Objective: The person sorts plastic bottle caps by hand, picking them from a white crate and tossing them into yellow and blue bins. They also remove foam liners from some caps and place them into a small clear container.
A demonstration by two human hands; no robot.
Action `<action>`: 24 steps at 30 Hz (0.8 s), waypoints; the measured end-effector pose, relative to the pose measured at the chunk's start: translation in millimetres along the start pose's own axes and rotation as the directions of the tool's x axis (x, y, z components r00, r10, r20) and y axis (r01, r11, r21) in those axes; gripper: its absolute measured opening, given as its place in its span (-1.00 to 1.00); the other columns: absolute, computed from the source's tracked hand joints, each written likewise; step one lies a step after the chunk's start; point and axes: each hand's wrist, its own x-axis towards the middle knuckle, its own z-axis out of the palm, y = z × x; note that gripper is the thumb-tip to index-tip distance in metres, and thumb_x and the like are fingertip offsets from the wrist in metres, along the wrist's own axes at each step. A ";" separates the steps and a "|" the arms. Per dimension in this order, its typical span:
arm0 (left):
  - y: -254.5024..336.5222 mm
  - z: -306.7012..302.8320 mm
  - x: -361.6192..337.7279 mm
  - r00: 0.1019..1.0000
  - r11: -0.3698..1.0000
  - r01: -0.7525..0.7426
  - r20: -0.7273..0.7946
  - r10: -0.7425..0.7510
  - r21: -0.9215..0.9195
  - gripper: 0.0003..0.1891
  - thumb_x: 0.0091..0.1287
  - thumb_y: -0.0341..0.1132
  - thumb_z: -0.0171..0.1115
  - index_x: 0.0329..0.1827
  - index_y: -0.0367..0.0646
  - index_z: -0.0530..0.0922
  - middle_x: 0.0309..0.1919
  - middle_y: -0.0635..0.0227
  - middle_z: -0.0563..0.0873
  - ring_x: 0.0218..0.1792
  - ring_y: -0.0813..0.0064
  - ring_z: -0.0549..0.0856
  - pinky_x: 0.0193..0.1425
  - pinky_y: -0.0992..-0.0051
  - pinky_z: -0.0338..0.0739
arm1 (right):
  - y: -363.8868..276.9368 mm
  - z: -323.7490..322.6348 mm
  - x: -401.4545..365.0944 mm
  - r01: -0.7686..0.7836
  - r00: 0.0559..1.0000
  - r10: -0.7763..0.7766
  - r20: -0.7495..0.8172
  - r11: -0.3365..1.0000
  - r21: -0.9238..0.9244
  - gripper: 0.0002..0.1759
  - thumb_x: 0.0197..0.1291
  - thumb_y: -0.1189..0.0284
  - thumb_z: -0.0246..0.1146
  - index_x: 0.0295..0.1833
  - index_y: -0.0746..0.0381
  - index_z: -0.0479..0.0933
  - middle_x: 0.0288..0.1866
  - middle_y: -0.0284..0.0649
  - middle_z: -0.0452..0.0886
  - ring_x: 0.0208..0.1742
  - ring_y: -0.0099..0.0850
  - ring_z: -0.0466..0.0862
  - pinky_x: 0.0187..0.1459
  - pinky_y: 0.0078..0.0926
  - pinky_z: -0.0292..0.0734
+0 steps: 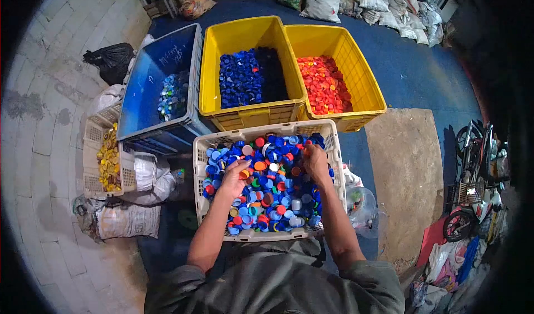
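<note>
A white plastic crate [201, 175] in front of me is full of loose bottle caps [267, 197], mostly blue, with red, orange, white and green ones among them. My left hand [233, 179] is over the left half of the caps, thumb and fingers closed on an orange bottle cap [244, 174]. On the right side, my right hand [317, 165] reaches in among the caps with its fingers curled. A red bottle cap [307, 143] shows at those fingertips, which are partly hidden.
Behind the crate stand a blue bin [142, 97] with mixed caps, a yellow bin [214, 53] with blue caps and another yellow bin [361, 64] with red caps. A crate [92, 164] of yellow caps is left; a motorbike [470, 197] stands right.
</note>
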 end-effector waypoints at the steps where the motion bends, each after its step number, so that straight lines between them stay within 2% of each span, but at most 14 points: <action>1: 4.8 3.9 -4.3 1.000 1.000 0.016 -0.014 -0.016 -0.024 -0.90 0.30 -0.31 0.33 -0.26 -0.01 0.55 -0.41 0.52 0.65 -0.41 0.61 0.68 -0.45 0.44 0.61 | -2.4 -1.7 0.9 -0.006 1.000 0.006 -0.005 1.000 0.012 -0.70 -0.05 0.61 0.28 -0.11 0.37 0.58 -0.15 0.14 0.58 -0.16 0.11 0.61 -0.09 -0.08 0.54; 3: 1.5 -4.6 1.8 1.000 0.999 -0.013 0.005 0.013 -0.034 -0.90 0.30 -0.33 0.34 -0.26 -0.01 0.55 -0.41 0.53 0.64 -0.42 0.61 0.67 -0.46 0.47 0.61 | -2.3 -4.5 2.2 -0.053 0.998 0.052 0.030 0.998 0.022 -0.65 0.04 0.52 0.31 0.01 0.27 0.60 -0.12 0.10 0.62 -0.08 0.04 0.65 -0.04 -0.19 0.55; 6: 6.7 1.8 -2.1 0.999 0.999 -0.047 -0.002 0.047 0.016 -0.89 0.29 -0.33 0.37 -0.25 -0.03 0.57 -0.40 0.51 0.64 -0.44 0.62 0.66 -0.48 0.55 0.59 | -3.3 -9.2 0.4 -0.059 0.998 0.061 -0.025 0.996 0.066 -0.59 -0.01 0.53 0.37 0.04 0.25 0.60 -0.08 0.07 0.63 -0.05 0.01 0.65 0.00 -0.21 0.55; 7: 9.1 3.8 -4.5 0.998 0.996 -0.060 -0.004 0.061 0.071 -0.89 0.28 -0.33 0.37 -0.24 -0.05 0.58 -0.39 0.51 0.65 -0.45 0.63 0.65 -0.49 0.56 0.59 | -6.9 -12.0 -3.4 0.004 0.998 0.001 -0.063 0.997 0.073 -0.55 -0.04 0.57 0.40 0.06 0.30 0.60 -0.17 0.00 0.63 -0.17 -0.10 0.66 -0.10 -0.26 0.57; 9: 7.4 -2.3 1.5 0.991 0.954 -0.136 0.020 0.135 0.269 -0.85 0.26 -0.32 0.40 -0.18 -0.10 0.63 -0.40 0.49 0.66 -0.43 0.67 0.65 -0.51 0.60 0.56 | -13.5 -16.0 -9.1 -0.233 0.972 0.226 0.059 0.933 0.275 -0.55 -0.02 0.57 0.41 0.08 0.29 0.59 -0.23 -0.09 0.63 -0.22 -0.24 0.66 -0.15 -0.34 0.56; 10: 8.6 -1.6 1.7 0.985 0.907 -0.167 0.034 0.167 0.386 -0.85 0.25 -0.33 0.40 -0.17 -0.11 0.65 -0.42 0.49 0.66 -0.42 0.68 0.65 -0.52 0.61 0.55 | -13.9 -17.3 -12.4 -0.351 0.936 0.325 0.132 0.865 0.358 -0.54 0.00 0.56 0.42 0.09 0.28 0.59 -0.27 -0.13 0.64 -0.25 -0.32 0.65 -0.17 -0.38 0.55; 11: 9.2 0.1 2.3 0.979 0.846 -0.195 0.052 0.195 0.496 -0.84 0.24 -0.34 0.40 -0.16 -0.12 0.66 -0.43 0.49 0.66 -0.41 0.69 0.65 -0.54 0.62 0.53 | -9.7 -14.2 -16.0 -0.361 0.932 0.334 0.139 0.840 0.405 -0.54 0.02 0.55 0.42 0.11 0.26 0.59 -0.34 -0.23 0.62 -0.31 -0.47 0.59 -0.24 -0.47 0.51; 12: 9.4 2.0 3.4 0.972 0.770 -0.222 0.076 0.221 0.598 -0.84 0.23 -0.34 0.40 -0.15 -0.13 0.67 -0.45 0.48 0.66 -0.40 0.70 0.66 -0.55 0.63 0.52 | -8.5 -12.6 -20.6 -0.353 0.935 0.335 0.118 0.841 0.410 -0.56 0.04 0.56 0.42 0.11 0.28 0.59 -0.35 -0.25 0.61 -0.34 -0.50 0.59 -0.28 -0.50 0.51; 14: 3.4 7.4 11.0 0.906 0.504 -0.377 0.196 0.376 0.777 -0.81 0.19 -0.36 0.41 -0.15 -0.18 0.70 -0.40 0.36 0.74 -0.37 0.56 0.72 -0.40 0.53 0.59 | -16.4 -16.6 -28.7 -0.337 0.938 0.341 0.068 0.844 0.417 -0.59 0.08 0.56 0.40 0.10 0.31 0.58 -0.38 -0.30 0.60 -0.39 -0.54 0.61 -0.36 -0.58 0.50; 16: -0.7 18.8 12.5 0.800 0.209 -0.507 0.367 0.474 0.836 -0.79 0.17 -0.37 0.41 -0.14 -0.20 0.70 -0.32 0.29 0.77 -0.34 0.47 0.74 -0.29 0.46 0.62 | -12.6 -20.6 -33.4 -0.309 0.946 0.324 -0.027 0.920 0.241 -0.61 0.07 0.51 0.41 0.06 0.31 0.60 -0.40 -0.29 0.59 -0.40 -0.53 0.58 -0.35 -0.55 0.49; 17: 1.3 28.2 8.0 0.879 0.274 -0.421 0.314 0.360 0.865 -0.73 0.13 -0.36 0.44 -0.11 -0.21 0.69 -0.22 0.20 0.77 -0.24 0.34 0.76 -0.12 0.38 0.61 | -11.1 -22.4 -36.7 -0.298 0.948 0.311 -0.069 0.943 0.147 -0.62 0.06 0.49 0.42 0.03 0.31 0.61 -0.40 -0.29 0.59 -0.41 -0.52 0.57 -0.35 -0.53 0.49; 20: -3.6 38.0 8.3 0.780 0.068 -0.578 0.527 0.337 0.813 -0.71 0.09 -0.36 0.46 -0.13 -0.25 0.68 -0.25 0.06 0.73 -0.18 0.11 0.73 -0.11 0.26 0.59 | -12.2 -27.5 -33.9 -0.407 0.905 0.425 -0.017 0.876 0.259 -0.69 0.04 0.44 0.40 -0.07 0.27 0.62 -0.43 -0.19 0.60 -0.40 -0.38 0.57 -0.28 -0.41 0.50; 21: -7.0 39.8 10.7 0.796 0.072 -0.575 0.536 0.283 0.815 -0.67 0.09 -0.33 0.47 -0.09 -0.25 0.66 -0.18 0.01 0.71 -0.10 0.01 0.69 -0.04 0.19 0.57 | -12.3 -28.7 -31.6 -0.422 0.901 0.433 -0.005 0.881 0.212 -0.66 0.01 0.42 0.42 -0.06 0.24 0.63 -0.35 -0.13 0.61 -0.33 -0.30 0.60 -0.23 -0.36 0.51; 24: -13.3 45.1 10.0 0.812 -0.041 -0.532 0.523 0.260 0.846 -0.67 0.11 -0.33 0.46 -0.08 -0.25 0.65 -0.17 0.00 0.71 -0.10 0.01 0.69 -0.05 0.16 0.57 | -4.3 -20.4 -24.3 -0.280 0.957 0.278 -0.087 0.960 -0.013 -0.66 0.02 0.45 0.40 -0.03 0.23 0.64 -0.39 -0.16 0.60 -0.36 -0.32 0.59 -0.28 -0.34 0.53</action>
